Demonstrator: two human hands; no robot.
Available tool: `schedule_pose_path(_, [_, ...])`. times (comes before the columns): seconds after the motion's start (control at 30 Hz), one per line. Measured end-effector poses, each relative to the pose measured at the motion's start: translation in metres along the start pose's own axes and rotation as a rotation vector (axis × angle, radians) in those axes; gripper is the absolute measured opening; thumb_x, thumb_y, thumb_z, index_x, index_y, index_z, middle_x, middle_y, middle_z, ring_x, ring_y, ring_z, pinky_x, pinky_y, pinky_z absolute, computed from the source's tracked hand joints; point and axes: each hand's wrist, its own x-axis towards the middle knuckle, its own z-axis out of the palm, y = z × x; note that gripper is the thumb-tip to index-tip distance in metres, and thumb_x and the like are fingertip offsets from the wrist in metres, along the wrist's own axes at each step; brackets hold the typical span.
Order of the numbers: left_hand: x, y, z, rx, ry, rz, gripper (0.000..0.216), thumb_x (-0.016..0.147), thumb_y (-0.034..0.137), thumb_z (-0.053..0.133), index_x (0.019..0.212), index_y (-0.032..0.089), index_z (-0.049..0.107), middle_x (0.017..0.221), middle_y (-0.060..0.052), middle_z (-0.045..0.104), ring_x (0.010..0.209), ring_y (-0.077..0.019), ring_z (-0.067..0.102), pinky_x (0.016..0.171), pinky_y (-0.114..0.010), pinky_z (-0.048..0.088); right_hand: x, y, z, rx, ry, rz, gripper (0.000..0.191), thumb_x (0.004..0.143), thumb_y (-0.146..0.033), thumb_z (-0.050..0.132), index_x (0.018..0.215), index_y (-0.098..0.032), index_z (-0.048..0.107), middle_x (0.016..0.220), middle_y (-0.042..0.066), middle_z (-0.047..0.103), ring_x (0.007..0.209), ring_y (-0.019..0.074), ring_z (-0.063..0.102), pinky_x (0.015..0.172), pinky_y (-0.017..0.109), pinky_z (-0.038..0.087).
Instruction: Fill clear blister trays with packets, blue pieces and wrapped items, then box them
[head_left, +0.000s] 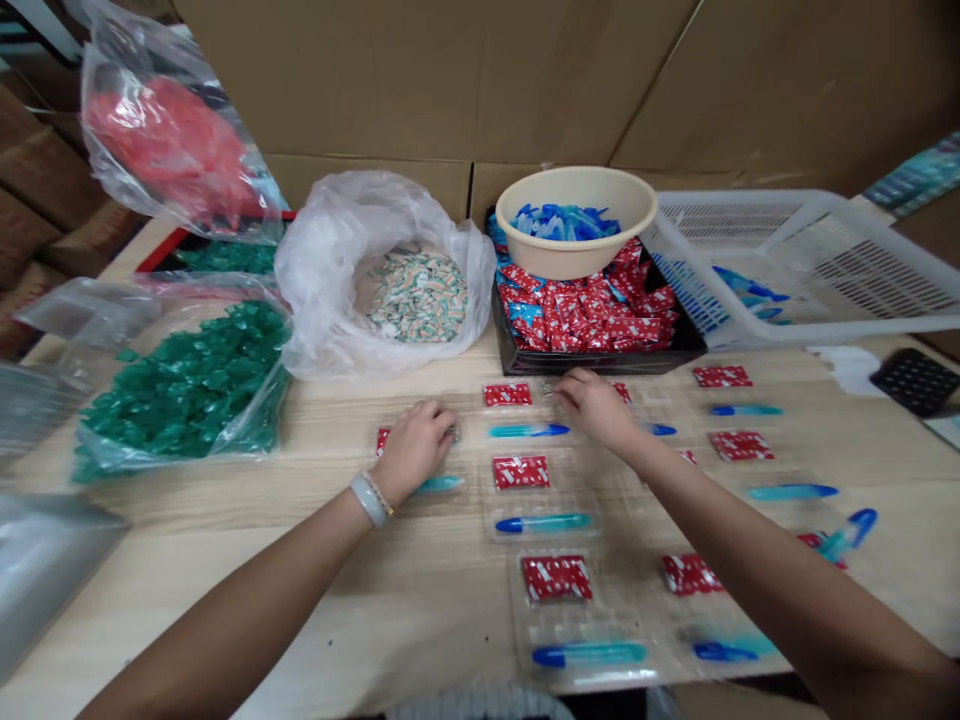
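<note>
My left hand (pixel 414 445), with a bracelet at the wrist, is closed over a clear plastic tray at the left of the rows. A small piece, too blurred to name, shows at its fingertips. Beneath the hand, a red packet and a teal pen-like piece (pixel 439 483) are partly covered. My right hand (pixel 596 405) pinches at the back row, just before the black box, a tiny piece at its fingertips. Clear trays (pixel 487 510) stand in rows, several bearing a red printed packet (pixel 521 471) and a blue-and-teal pen-like piece (pixel 544 523).
A white plastic bag (pixel 322 290) holds small printed pieces. Left of it lies a clear bag of green pieces (pixel 187 375). At the back, a cream basin (pixel 577 255) of blue pieces rests on a black box (pixel 600 362) of red packets, beside a white basket (pixel 847 325).
</note>
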Motion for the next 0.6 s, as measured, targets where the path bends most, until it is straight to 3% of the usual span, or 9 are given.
schedule_pose_path(0.23, [0.015,0.008,-0.016,0.206,-0.126,0.241,0.015,0.082,0.016,0.042,0.082,0.015,0.057,0.087,-0.007,0.055,0.085,-0.0196,0.049,0.074,-0.033,0.039,0.002,0.004,0.006,0.041,0.029,-0.015,0.021,0.08,-0.02,0.042,0.08,-0.014,0.063,0.084,0.008,0.057,0.08,0.0187,0.051,0.075,0.028,0.04])
schedule_pose_path(0.37, [0.014,0.005,-0.016,0.18,-0.195,0.203,0.016,0.082,0.016,0.041,0.079,0.015,0.057,0.083,-0.007,0.057,0.075,-0.0178,0.052,0.068,-0.03,0.042,0.0,0.008,0.007,0.141,0.094,0.024,0.019,0.077,-0.016,0.045,0.087,-0.014,0.062,0.086,0.008,0.058,0.08,0.0181,0.053,0.074,0.028,0.042])
schedule_pose_path(0.5, [0.004,0.006,-0.011,0.073,-0.026,0.181,0.02,0.084,0.019,0.039,0.094,0.015,0.056,0.097,-0.008,0.055,0.088,-0.019,0.05,0.074,-0.031,0.043,-0.004,0.011,0.007,0.185,0.164,0.12,0.02,0.075,-0.012,0.046,0.088,-0.014,0.061,0.083,0.008,0.058,0.077,0.0173,0.054,0.071,0.027,0.043])
schedule_pose_path(0.6, [0.014,0.024,-0.006,-0.018,0.089,0.234,0.025,0.085,0.022,0.038,0.104,0.016,0.054,0.104,-0.008,0.053,0.095,-0.0186,0.047,0.081,-0.032,0.042,-0.003,0.012,0.009,0.162,0.166,0.134,0.02,0.077,-0.015,0.045,0.086,-0.014,0.063,0.082,0.008,0.058,0.077,0.0172,0.054,0.071,0.026,0.042])
